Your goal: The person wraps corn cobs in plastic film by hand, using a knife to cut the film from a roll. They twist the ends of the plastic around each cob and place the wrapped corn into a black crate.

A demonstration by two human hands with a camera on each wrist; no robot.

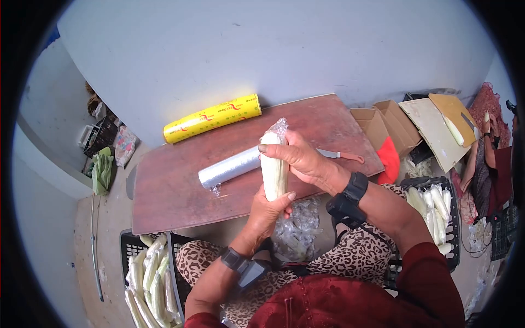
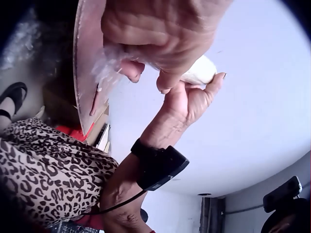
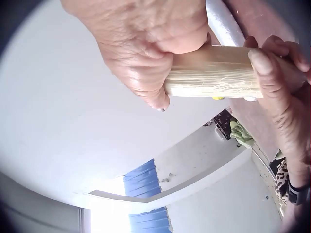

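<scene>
An ear of corn (image 1: 275, 172) in pale husk stands nearly upright over the front of the table, with clear film bunched at its top end. My right hand (image 1: 303, 158) grips its upper part, thumb across the front. Around the lower end curls my left hand (image 1: 265, 213). In the right wrist view the husk's fine ribs show on the corn (image 3: 214, 73) between both hands. Behind it lies a roll of clear cling film (image 1: 232, 168), partly hidden by the corn. A knife (image 1: 350, 157) with a reddish handle rests on the table to the right.
A yellow boxed roll (image 1: 213, 118) lies at the back of the reddish table (image 1: 164, 191). Crates of corn (image 1: 127, 240) (image 1: 453, 218) stand left and right. Crumpled film (image 1: 298, 229) lies below the table edge. Cardboard boxes (image 1: 391, 126) and another person (image 1: 486, 164) are at right.
</scene>
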